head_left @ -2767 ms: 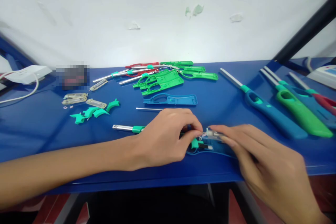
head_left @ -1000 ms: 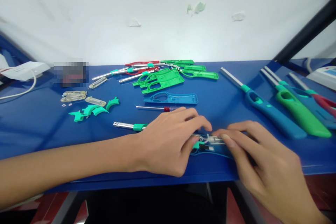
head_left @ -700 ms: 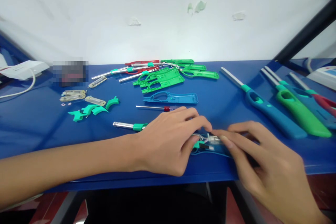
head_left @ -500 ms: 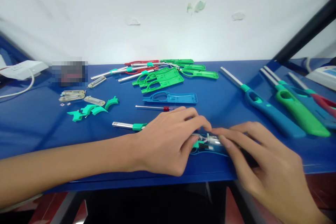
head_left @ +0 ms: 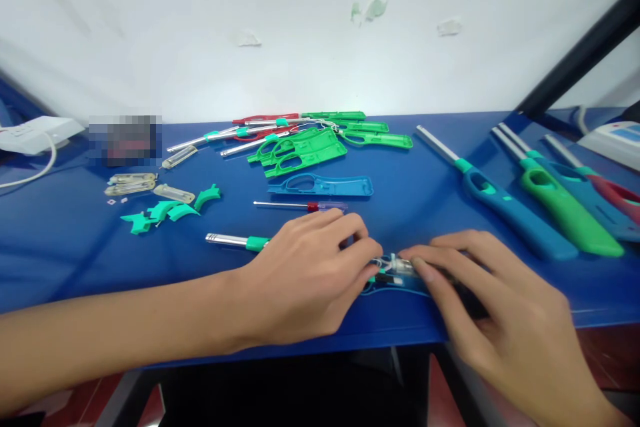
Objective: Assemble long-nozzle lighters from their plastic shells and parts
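A blue gas lighter, opened up, lies at the table's front edge, its metal barrel (head_left: pixel 226 239) and green collar (head_left: pixel 256 243) sticking out left of my left hand (head_left: pixel 310 280). That hand is closed over the lighter's middle, thumb and fingertips at its wires and green trigger; the palm hides much of it. My right hand (head_left: pixel 505 313) pinches the clear fuel tank (head_left: pixel 403 265), which sits in the blue half shell (head_left: pixel 415 287). A dark piece (head_left: pixel 387 277) with a pale end shows between the hands. Behind my left hand lies a screwdriver (head_left: pixel 313 207).
A loose blue half shell (head_left: pixel 345 185) lies behind the screwdriver, with green shells (head_left: pixel 320 150) and metal barrels (head_left: pixel 245 145) beyond. Green triggers (head_left: pixel 170 210) and clear tanks (head_left: pixel 133 183) are at left. Closed lighters (head_left: pixel 520 213) lie at right. A white wall (head_left: pixel 300 67) stands behind.
My left hand has shifted slightly left and its fingertips have drawn back from the right hand, baring more of the wires. The right hand stays at the tank. The view has moved slightly.
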The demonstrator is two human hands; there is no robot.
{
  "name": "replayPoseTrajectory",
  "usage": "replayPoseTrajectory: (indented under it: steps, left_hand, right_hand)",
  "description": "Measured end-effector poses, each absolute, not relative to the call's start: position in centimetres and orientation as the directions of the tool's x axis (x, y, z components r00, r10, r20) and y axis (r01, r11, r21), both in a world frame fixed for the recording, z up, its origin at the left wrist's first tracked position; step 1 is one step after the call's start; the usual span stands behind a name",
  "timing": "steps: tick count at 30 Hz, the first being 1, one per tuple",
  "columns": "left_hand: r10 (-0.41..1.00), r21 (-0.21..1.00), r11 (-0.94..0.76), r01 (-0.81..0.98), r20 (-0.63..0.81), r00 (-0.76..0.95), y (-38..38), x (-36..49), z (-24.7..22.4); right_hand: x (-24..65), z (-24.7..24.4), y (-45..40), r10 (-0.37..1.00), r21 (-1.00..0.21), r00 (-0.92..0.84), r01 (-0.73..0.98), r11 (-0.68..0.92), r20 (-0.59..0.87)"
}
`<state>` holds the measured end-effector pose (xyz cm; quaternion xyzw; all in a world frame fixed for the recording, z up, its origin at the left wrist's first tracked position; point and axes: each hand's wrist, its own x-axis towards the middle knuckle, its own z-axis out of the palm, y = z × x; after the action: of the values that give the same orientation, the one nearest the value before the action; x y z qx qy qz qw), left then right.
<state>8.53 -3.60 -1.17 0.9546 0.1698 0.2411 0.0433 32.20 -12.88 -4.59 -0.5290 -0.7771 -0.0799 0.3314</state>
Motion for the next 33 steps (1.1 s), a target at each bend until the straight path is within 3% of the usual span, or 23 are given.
replayPoseTrajectory:
  steps: [8, 33]
  left_hand:
    - [0.337, 0.182, -0.942, 0.284, 0.501, 0.797, -3.53, 8.48, -1.68]
    - [0.361, 0.221, -0.931, 0.289, 0.458, 0.812, -4.19, 8.52, -1.36]
  right_hand:
    - [31.78, -4.39, -12.83, 0.782, -0.255, -0.192, 0.876, 0.409, 0.593]
    - [32.39, -4.27, -13.41, 0.723, -0.235, -0.289, 0.815, 0.53, 0.627]
